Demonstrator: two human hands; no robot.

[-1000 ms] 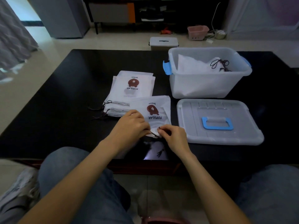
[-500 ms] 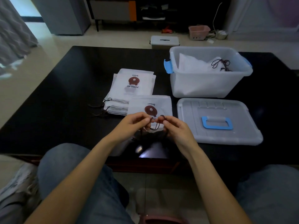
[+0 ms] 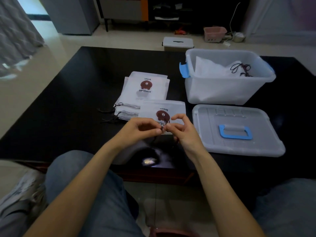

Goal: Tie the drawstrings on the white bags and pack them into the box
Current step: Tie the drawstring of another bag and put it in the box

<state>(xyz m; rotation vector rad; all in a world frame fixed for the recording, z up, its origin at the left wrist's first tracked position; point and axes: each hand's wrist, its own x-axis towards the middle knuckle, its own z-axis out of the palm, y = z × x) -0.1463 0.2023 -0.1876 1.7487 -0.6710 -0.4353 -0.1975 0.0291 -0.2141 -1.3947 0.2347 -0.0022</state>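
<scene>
While left hand (image 3: pixel 142 129) and right hand (image 3: pixel 181 130) both pinch the thin dark drawstring (image 3: pixel 164 124) of the white fabric bag (image 3: pixel 176 108) mid-frame, a slipping cord could undo the knot.

Hands (image 3: pixel 164 130) pinch drawstring (image 3: pixel 162 129) over bag (image 3: pixel 176 108).

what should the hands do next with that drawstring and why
Probably pull the ends apart to tighten the knot: the left hand and right hand each pinch the dark drawstring of the near white bag, and it is not yet in the box.
</scene>
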